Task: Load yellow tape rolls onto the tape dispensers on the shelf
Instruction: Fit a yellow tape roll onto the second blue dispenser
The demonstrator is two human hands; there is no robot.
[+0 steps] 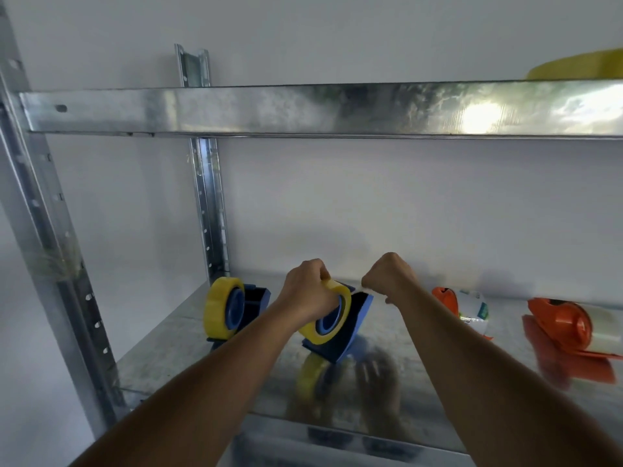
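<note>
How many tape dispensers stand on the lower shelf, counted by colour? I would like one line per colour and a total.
Blue dispensers: 2, the left one and the one under the hands
Orange dispensers: 2, the nearer to the hands and the far right one
Total: 4

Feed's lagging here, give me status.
Left hand gripping yellow roll on blue dispenser. Right hand pinched shut, contents unclear. Nothing blocking.

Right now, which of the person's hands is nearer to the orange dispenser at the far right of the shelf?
The right hand. It is closed just right of the blue dispenser, with the far-right orange dispenser further to its right. The left hand grips the yellow roll, farther away.
</note>
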